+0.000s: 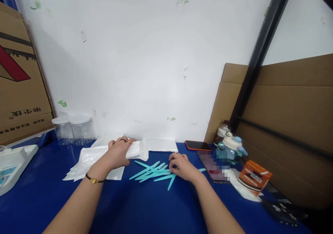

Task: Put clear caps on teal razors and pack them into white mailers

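My left hand point(121, 152) is closed around a white bubble mailer point(135, 150), raised a little over the table with one end pointing right. Beneath and left of that wrist lie several more white padded mailers point(87, 159). A loose pile of thin, flat teal sticks with tapered ends point(151, 173) is spread on the blue table between my hands. My right hand point(182, 166) rests at the right side of this pile. Its fingers are curled and pinched on a teal stick, and the fingertips are partly hidden.
White flat packets point(161, 145) lie against the wall. Two clear lidded jars point(80, 130) and a white device point(18, 164) stand left. On the right are an orange-edged phone point(197, 145), a larger phone point(210, 166), a teal bottle point(231, 147), a brown bottle point(222, 131) and an orange box point(255, 176).
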Available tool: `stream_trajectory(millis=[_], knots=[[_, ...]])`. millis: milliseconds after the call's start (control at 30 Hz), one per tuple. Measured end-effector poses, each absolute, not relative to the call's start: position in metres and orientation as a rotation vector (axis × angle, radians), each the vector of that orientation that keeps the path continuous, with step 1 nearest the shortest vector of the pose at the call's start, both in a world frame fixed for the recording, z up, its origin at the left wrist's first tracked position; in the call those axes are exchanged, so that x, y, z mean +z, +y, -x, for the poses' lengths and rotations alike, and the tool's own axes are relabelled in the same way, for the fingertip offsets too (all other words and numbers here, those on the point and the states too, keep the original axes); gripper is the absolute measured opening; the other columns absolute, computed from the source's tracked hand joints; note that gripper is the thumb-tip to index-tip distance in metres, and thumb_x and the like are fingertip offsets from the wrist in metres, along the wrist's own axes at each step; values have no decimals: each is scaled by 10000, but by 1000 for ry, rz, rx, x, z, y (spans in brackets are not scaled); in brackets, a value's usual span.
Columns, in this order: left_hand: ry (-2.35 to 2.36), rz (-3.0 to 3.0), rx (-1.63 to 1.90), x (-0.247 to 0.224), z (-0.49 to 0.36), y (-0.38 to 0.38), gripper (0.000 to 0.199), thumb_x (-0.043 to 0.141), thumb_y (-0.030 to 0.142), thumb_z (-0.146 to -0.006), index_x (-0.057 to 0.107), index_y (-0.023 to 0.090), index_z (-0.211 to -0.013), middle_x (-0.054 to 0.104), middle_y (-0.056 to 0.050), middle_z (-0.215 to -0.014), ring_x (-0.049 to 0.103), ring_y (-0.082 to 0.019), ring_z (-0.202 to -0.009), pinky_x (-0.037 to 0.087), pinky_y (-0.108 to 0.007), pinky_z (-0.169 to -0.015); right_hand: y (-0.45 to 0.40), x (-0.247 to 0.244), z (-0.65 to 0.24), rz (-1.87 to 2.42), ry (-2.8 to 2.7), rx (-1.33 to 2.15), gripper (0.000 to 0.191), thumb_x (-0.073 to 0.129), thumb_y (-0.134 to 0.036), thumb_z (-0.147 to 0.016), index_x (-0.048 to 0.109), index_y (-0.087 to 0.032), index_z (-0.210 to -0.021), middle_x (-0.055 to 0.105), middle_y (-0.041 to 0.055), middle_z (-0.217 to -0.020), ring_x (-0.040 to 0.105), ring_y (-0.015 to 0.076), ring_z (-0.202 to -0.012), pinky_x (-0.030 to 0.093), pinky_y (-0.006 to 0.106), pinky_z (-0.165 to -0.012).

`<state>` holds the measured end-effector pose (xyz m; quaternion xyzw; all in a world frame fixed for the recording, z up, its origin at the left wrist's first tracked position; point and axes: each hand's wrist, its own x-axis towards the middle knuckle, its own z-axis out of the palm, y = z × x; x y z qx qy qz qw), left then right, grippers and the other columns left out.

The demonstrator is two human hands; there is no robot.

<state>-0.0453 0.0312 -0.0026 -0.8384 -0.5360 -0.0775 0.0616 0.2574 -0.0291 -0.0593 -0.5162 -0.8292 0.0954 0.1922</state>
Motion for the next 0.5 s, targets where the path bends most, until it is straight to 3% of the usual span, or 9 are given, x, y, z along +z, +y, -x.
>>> stream_trajectory(millis=[167, 333, 500], knots=[[-1390, 2696, -323, 1, 3, 48, 808, 638, 266, -512, 372, 272, -1275, 490, -87, -1097, 449, -292, -1070, 267, -412, -894, -27, -53, -266, 1501, -2086, 215, 179, 562, -307, -790, 655, -245, -930, 520, 43, -1176, 510, 214, -1015, 347, 369, -896], [-1225, 2806, -303, -18, -68, 88, 906, 661, 283, -538, 282, 205, -1357, 460, -135, -1191, 412, -318, -1133, 261, -431, -932, -29, -46, -299, 1598, -1898, 99, 190, 484, -241, -797, 633, -232, -914, 557, 43, -1075, 548, 202, -959, 397, 343, -827], [-1134, 2884, -300, -47, -105, 117, 862, 608, 155, -616, 226, 207, -1387, 433, -124, -1301, 398, -267, -1196, 280, -376, -979, -39, -47, -323, 1832, -2013, 244, 270, 597, -144, -639, 656, -252, -880, 603, 13, -902, 566, 191, -835, 401, 311, -768]])
